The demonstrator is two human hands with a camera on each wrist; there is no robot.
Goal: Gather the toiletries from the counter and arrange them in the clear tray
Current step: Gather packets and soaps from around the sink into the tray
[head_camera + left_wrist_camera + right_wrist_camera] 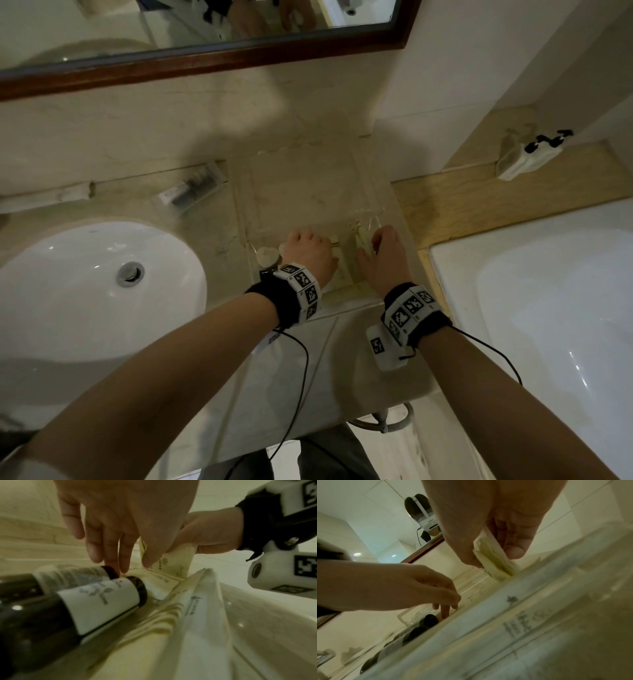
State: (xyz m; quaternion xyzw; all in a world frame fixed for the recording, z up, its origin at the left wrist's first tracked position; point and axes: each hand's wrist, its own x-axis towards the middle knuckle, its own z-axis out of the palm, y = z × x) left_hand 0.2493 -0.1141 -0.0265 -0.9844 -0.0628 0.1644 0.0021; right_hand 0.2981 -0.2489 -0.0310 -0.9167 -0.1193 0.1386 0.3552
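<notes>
A clear tray (308, 178) sits on the marble counter between the sink and the bathtub. In its near end lie two dark bottles with white labels (97, 601) side by side, next to cream paper packets (197, 601). My left hand (305, 241) reaches down with straight fingers (123, 561) whose tips touch the bottles' far ends. My right hand (380, 240) pinches an upright cream packet (493, 563) between thumb and fingers, its lower edge on the other packets in the tray. A packaged comb (191, 188) and a long wrapped item (51, 197) lie on the counter to the left.
A white sink basin (85, 291) lies to the left, and a white bathtub (548, 308) to the right. On the tub ledge at the far right stands a pale pump bottle (524, 157). A wood-framed mirror (205, 61) hangs above the counter.
</notes>
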